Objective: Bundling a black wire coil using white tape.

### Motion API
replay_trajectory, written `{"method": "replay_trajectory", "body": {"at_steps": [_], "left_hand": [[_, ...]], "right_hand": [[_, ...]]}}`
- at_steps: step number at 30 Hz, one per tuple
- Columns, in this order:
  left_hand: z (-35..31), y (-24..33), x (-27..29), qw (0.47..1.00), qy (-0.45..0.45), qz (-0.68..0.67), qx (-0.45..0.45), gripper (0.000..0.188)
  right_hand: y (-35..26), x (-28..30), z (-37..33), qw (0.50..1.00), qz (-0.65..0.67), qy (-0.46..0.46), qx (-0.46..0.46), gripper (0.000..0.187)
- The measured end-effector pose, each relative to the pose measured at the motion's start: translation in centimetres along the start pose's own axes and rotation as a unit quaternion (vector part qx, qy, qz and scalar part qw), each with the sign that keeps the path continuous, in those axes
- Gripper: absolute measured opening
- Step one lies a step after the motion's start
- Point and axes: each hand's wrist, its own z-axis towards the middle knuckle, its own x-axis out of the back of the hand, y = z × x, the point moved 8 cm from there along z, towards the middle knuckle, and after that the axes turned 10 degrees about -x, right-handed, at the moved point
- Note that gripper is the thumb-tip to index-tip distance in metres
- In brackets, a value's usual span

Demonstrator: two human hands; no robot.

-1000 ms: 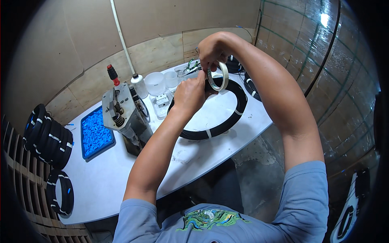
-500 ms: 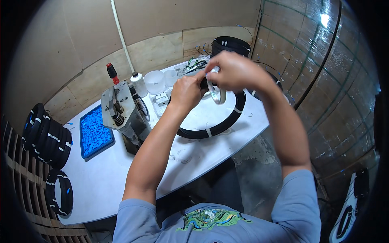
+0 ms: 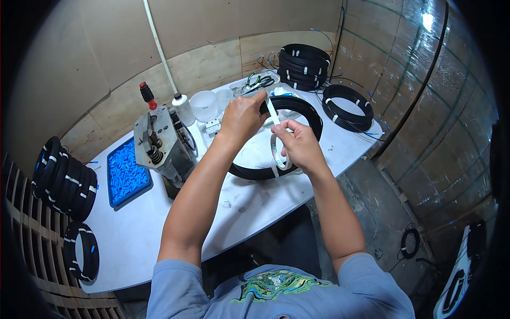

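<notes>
A large coil of black cable lies on the white table in front of me, bound in places with white ties. My left hand is closed round the coil's far left side, fingers partly hidden. In my right hand is a roll of white tape, held over the coil's middle. From the roll a taut strip of tape runs up to the coil beside my left fingertips.
Left of the coil stands a metal bench press, next to a blue tray of small blue parts. More cable coils are stacked at the back right; others stand at the left. Pliers and a white bottle sit behind.
My right hand has come down and toward me with the tape roll, drawing out a straight strip. My left hand stays at the coil.
</notes>
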Motion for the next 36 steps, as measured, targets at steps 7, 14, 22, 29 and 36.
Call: {"method": "replay_trajectory", "body": {"at_steps": [7,14,22,29,36], "left_hand": [[0.4,-0.1,-0.5,1.000,-0.008,-0.020,-0.013,0.025],[0.2,0.2,-0.6,0.996,-0.072,-0.050,-0.014,0.025],[0.4,0.8,0.5,0.988,-0.111,-0.105,0.007,0.053],[-0.1,0.1,-0.1,0.996,-0.081,-0.040,-0.008,0.037],[0.0,2.3,0.0,0.997,-0.066,-0.011,-0.045,0.031]], "right_hand": [[3.1,-0.4,1.8,0.998,-0.001,0.064,0.001,0.028],[4.3,-0.7,4.5,0.996,0.011,0.082,0.030,0.018],[4.3,-0.5,4.2,0.996,0.003,0.090,0.010,0.021],[-0.9,-0.2,-0.6,0.990,0.096,0.013,0.099,0.024],[-12.5,6.1,2.6,0.973,0.109,0.116,0.166,0.018]]}}
